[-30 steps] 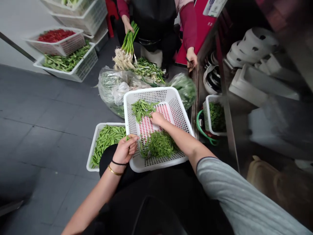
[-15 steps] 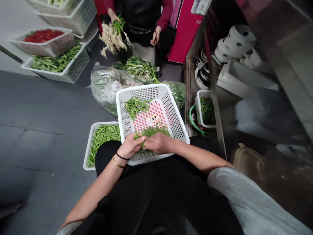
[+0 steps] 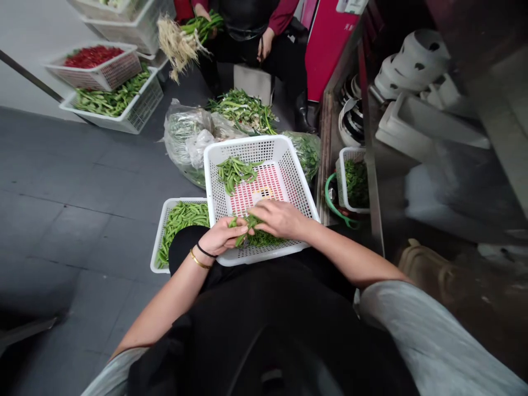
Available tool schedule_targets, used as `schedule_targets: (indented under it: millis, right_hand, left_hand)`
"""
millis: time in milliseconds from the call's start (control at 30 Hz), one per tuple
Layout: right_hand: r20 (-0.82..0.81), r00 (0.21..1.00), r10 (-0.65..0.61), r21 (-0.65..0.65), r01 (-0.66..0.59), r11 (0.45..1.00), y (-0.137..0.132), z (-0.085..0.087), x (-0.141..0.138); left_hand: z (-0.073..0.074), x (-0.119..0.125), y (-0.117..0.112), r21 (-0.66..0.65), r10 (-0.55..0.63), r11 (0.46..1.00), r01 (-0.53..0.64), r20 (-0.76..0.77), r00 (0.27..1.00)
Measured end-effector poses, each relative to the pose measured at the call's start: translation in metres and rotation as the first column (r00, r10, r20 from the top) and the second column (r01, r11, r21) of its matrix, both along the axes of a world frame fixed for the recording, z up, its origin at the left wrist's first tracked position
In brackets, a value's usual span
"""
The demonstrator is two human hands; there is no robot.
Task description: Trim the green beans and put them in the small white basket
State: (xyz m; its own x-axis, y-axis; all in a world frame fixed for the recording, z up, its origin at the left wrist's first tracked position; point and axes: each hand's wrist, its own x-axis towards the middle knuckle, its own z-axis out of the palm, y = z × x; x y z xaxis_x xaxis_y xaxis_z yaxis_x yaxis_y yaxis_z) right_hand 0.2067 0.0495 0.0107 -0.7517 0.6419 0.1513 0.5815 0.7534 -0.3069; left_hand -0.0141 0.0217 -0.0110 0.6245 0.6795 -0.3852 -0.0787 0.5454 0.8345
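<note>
A white plastic basket (image 3: 313, 212) rests on my lap, with a small heap of green pea pods (image 3: 235, 173) at its far left. My left hand (image 3: 220, 237) is closed around a few pea pods (image 3: 240, 240) over the basket's near left part. Just to the right, the bent fingers of my right hand (image 3: 284, 221) pinch at a pod tip beside the left fingertips; its exact grip is partly hidden. Below both hands lies a pile of fine green trimmings (image 3: 266, 238) inside the near side.
Left of my knee stands a second basket (image 3: 154, 256) full of pods. Plastic bags of greens (image 3: 183, 140) and loose scallion greens (image 3: 247, 110) lie beyond. A co-worker's hand (image 3: 202, 12) holds rooted scallions (image 3: 181, 47). A metal-edged shelf (image 3: 373, 203) runs along the right.
My right hand has lifted and shifted slightly away from me, its fingers now above the left fingertips. The co-worker's scallions have swung up and left. The whole view has shifted a little.
</note>
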Motion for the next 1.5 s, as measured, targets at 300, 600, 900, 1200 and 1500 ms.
schedule_targets:
  millis: [300,600,900,1200,1500]
  right_hand:
    - [-0.450,0.893,-0.009,-0.631,-0.310,0.711,-0.002,-0.006,-0.018]
    - [0.313,0.937,-0.155,-0.399,0.278,0.874,0.067,-0.036,-0.014]
    - [0.494,0.789,-0.365,-0.156,0.494,0.855,0.162,-0.073,-0.082]
    - [0.365,0.920,-0.143,-0.119,0.198,0.973,0.038,-0.040,-0.054]
    - [-0.144,0.990,-0.008,-0.230,-0.026,0.973,-0.013,-0.025,-0.027]
  left_hand:
    - [0.030,0.001,-0.008,0.702,0.150,0.707,0.086,-0.268,0.952]
    - [-0.013,-0.021,0.016,-0.126,0.558,0.830,-0.543,0.190,0.808]
    - [-0.033,-0.021,0.013,-0.361,0.507,0.834,-0.417,0.203,0.838]
    - [-0.042,0.000,0.014,-0.185,0.591,0.782,-0.595,-0.083,0.803]
    - [-0.015,0.011,-0.005,-0.090,0.487,0.870,-0.486,-0.003,0.873]
